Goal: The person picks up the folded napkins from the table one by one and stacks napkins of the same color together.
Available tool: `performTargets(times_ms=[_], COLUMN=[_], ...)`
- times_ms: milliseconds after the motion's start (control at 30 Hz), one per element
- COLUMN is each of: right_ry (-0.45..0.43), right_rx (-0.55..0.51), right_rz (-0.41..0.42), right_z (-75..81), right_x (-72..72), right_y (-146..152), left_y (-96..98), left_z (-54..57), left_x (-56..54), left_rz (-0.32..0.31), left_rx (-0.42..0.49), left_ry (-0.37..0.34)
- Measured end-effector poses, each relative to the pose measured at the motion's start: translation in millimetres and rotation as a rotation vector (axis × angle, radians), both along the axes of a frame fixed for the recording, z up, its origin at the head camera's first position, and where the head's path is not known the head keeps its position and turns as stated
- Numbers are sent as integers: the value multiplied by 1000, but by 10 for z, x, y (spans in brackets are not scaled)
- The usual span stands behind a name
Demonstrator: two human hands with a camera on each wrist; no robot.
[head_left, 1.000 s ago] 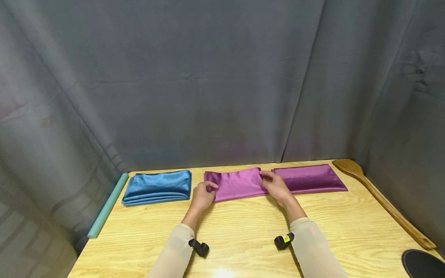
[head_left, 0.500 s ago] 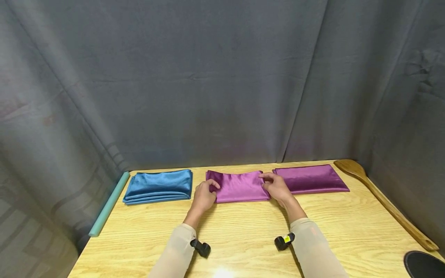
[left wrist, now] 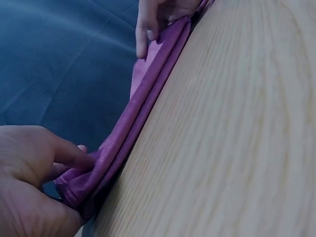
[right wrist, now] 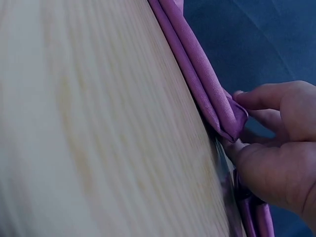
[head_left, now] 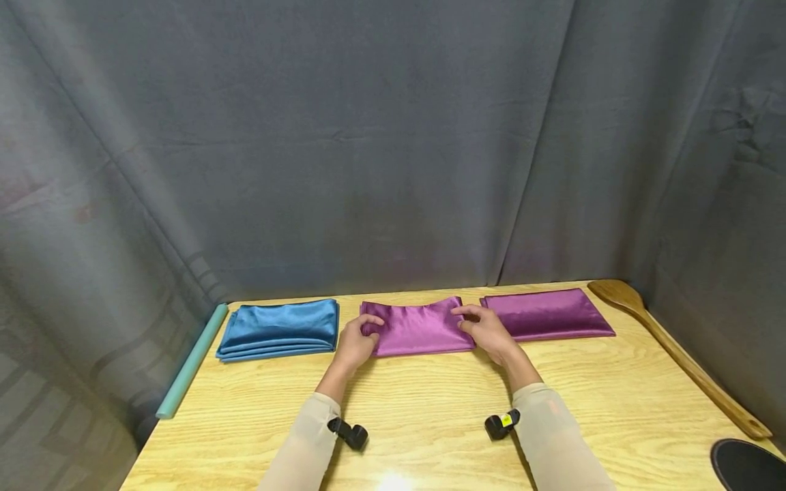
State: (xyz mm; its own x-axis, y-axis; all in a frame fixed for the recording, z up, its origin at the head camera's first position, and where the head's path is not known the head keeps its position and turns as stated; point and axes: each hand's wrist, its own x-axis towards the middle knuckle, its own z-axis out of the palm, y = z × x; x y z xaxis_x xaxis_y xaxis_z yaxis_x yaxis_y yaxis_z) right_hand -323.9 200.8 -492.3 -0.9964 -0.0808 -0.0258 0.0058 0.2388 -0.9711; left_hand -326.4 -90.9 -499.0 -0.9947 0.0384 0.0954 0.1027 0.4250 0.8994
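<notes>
A folded purple satin cloth [head_left: 417, 331] lies in the middle of the table's back part. My left hand [head_left: 355, 343] is at its left end, index finger and thumb curled about the edge; the left wrist view shows the fingertips on the cloth's folded layers [left wrist: 131, 118]. At the opposite end my right hand [head_left: 490, 334] has its index finger and thumb on either side of the corner, as the right wrist view shows with the cloth corner [right wrist: 232, 121] between them. The back of the cloth sags between raised corners. Fingertips behind the folds are partly hidden.
A folded blue satin cloth [head_left: 279, 331] lies to the left, a second folded purple cloth [head_left: 552, 315] to the right. A green rod [head_left: 192, 361] lines the left edge. A wooden spoon [head_left: 675, 354] runs along the right, with a black round object [head_left: 746, 467] below it. Grey curtains surround the table.
My left hand has shifted slightly left along the cloth's end. The cloth's back corners dipped half a second ago and now stand a little higher. My right hand stays nearly in place.
</notes>
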Motion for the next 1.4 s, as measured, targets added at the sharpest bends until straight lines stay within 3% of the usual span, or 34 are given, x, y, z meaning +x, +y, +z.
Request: performTargets(times_ms=[167,300,567,800,1167,1400], right_ry=[-21,-36,-43,-41,-37,-15], right_rx=[-18,-70,-140,-188,-107,-112], right_rz=[-20,-53,-99,-149,-139,-80], right_z=[0,21,116,223,370,457], right_x=[1,-6,-21,-18,94,99], right_y=[4,27,106,188,509,761], left_y=[-35,-55,-60,32,340,539], left_z=[-16,-7,114,196,217,262], left_x=[-14,-40,-48,-28,51,58], left_rz=[-14,0,52,89,42,-28], left_rx=[136,229,450,603,700,660], left_ry=[-88,-95,-160,-130,-102,-121])
